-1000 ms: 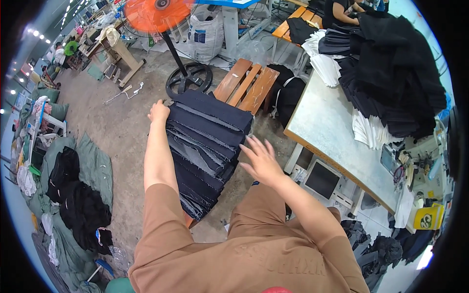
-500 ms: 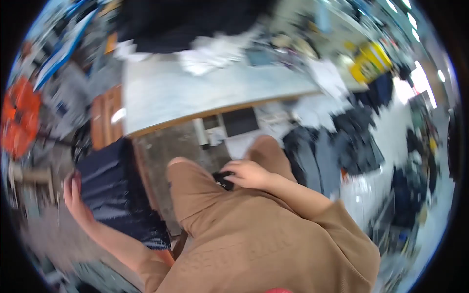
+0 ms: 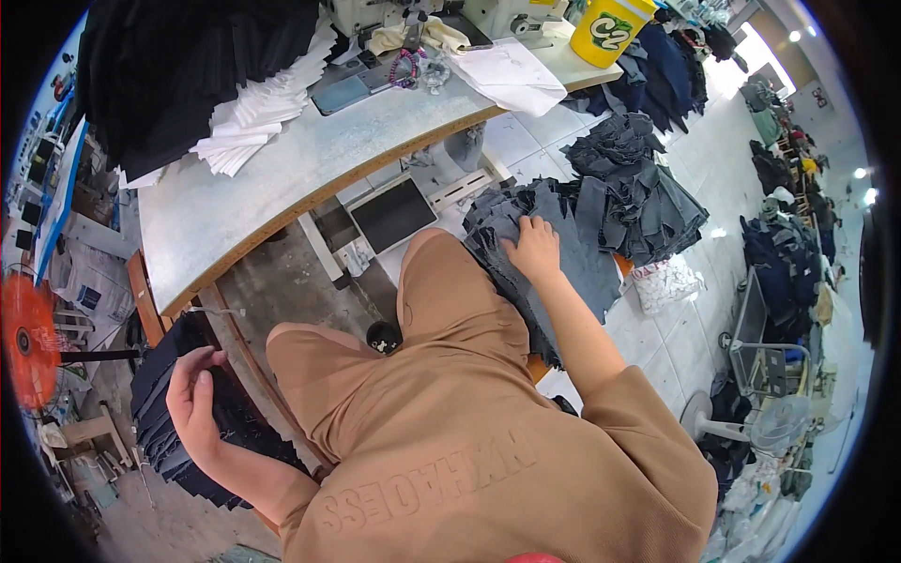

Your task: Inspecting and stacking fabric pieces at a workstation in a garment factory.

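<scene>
My right hand [image 3: 537, 250] lies with its fingers spread on a fanned stack of grey fabric pieces [image 3: 587, 267] beside my right thigh. Over at the left, my left hand [image 3: 194, 399] is loosely curved, thumb and fingers apart, above a stack of dark navy fabric pieces [image 3: 169, 455]. Nothing shows in its grasp; whether it touches the cloth, I cannot tell. A second bundle of grey pieces [image 3: 648, 202] sits just beyond the one under my right hand.
Ahead stands a pale worktable [image 3: 253, 197] bearing black fabric [image 3: 197, 70], white pieces [image 3: 246, 122], a phone [image 3: 341, 95] and a yellow bucket [image 3: 608, 33]. Below it is a dark pedal [image 3: 394, 215]. An orange fan [image 3: 28, 340] stands left, a white fan [image 3: 779, 422] right.
My right hand has gone from my lap out to the grey stack. My left hand has come off the navy stack's outer edge and over it. The view has turned right.
</scene>
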### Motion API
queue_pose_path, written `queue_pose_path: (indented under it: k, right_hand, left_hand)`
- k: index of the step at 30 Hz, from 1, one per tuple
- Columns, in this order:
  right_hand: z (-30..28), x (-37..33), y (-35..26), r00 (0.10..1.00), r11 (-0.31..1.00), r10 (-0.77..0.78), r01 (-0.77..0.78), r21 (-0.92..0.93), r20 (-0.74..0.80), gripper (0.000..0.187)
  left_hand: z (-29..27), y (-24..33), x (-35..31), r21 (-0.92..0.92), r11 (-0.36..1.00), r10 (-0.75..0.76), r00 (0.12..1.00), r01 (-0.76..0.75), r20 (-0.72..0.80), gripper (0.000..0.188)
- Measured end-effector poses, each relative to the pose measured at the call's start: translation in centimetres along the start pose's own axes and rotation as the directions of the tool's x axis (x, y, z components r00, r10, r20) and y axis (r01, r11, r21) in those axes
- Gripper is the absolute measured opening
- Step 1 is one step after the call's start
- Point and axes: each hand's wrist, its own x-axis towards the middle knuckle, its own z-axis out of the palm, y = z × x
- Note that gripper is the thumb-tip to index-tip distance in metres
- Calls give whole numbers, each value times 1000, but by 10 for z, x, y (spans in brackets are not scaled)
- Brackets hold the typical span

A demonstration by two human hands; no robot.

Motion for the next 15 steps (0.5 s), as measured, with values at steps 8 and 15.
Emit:
queue_pose_path:
  k: [8,15]
  right_hand:
    - [20,10,41,991,938,21,-67,340,136,31]
    - [-6,2,56,998,950,49,-60,307,46,24]
  left_hand:
    - [8,26,-17,48,998,30,997,-33,65,26]
    - [14,24,-15,40,999,5,996,-9,90,24]
